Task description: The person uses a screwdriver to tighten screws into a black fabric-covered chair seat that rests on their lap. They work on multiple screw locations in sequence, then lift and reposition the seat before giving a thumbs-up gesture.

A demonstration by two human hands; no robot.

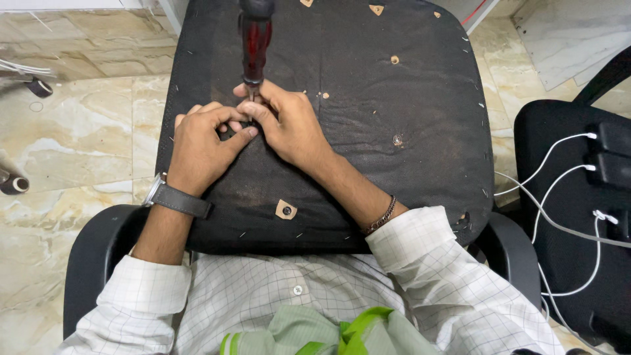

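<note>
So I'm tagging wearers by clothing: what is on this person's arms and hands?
Both arms wear a white shirt with a thin grid check, sleeves rolled to about the elbow. The left wrist carries a watch with a dark grey strap and a silver case. The right wrist has a thin metal chain bracelet. The left hand and right hand are bare, without gloves.

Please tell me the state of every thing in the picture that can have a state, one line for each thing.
screwdriver: upright, tip down on the panel, hidden by the fingers.
left hand: fingers curled beside the tip.
right hand: pinching the shaft near the tip.
black fabric panel: lying flat across the chair arms, small holes in the fabric.
screw: set in the panel.
white cables: plugged into black devices.
</note>
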